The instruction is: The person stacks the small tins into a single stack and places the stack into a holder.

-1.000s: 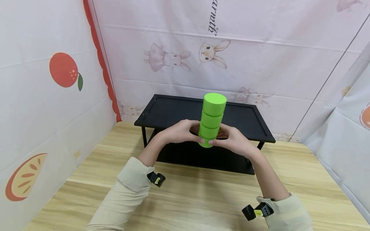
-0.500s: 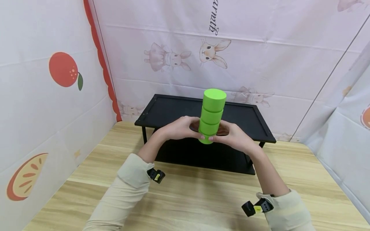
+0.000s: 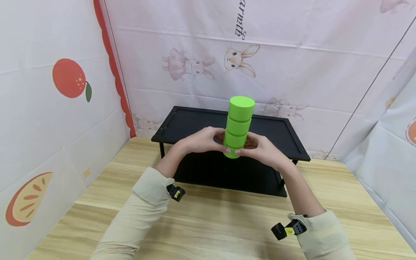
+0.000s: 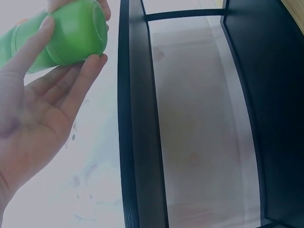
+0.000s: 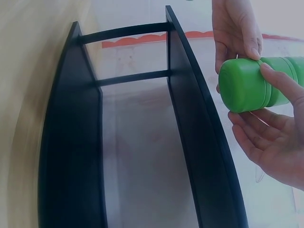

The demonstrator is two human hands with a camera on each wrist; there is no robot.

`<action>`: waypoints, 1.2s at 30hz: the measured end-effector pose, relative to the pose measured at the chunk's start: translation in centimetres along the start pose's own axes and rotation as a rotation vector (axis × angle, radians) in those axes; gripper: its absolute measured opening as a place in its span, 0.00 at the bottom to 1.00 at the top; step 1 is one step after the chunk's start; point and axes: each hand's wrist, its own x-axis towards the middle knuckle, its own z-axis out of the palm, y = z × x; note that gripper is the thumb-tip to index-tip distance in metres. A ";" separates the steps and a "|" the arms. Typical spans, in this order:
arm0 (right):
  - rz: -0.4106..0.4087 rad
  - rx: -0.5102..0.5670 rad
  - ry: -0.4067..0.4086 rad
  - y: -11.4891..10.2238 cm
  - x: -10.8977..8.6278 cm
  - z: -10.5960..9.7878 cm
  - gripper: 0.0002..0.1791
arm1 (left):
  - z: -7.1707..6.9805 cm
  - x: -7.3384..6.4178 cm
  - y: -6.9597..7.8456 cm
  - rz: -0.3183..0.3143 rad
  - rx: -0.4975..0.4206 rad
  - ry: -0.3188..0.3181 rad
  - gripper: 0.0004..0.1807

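Both hands hold a bright green stack of cylindrical sections [image 3: 238, 126] between them, nearly upright, with its top leaning slightly right. My left hand [image 3: 205, 140] grips its lower part from the left, thumb toward me. From the right, my right hand [image 3: 265, 150] grips the same low section, and the two thumb tips lie close together on the near side. In the left wrist view the stack's rounded bottom end [image 4: 88, 33] shows beyond the fingertips. The right wrist view shows the left hand [image 5: 237, 31] across the stack [image 5: 244, 85]. Most fingers are hidden behind it in the head view.
A black two-level rack [image 3: 198, 124] stands on the wooden table [image 3: 201, 224] beneath and behind the stack. Its lower shelf [image 3: 224, 177] sits close to the tabletop. Printed cloth sheets [image 3: 195, 21] hang at the back and both sides.
Both hands have lifted the green stack slightly, so it sits a little higher in the head view. Their hold looks the same, and the rack has not moved.
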 end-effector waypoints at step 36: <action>0.002 0.011 0.011 -0.1 1.7 -1.0 0.31 | -1.6 1.8 -0.3 -0.032 0.019 0.013 0.26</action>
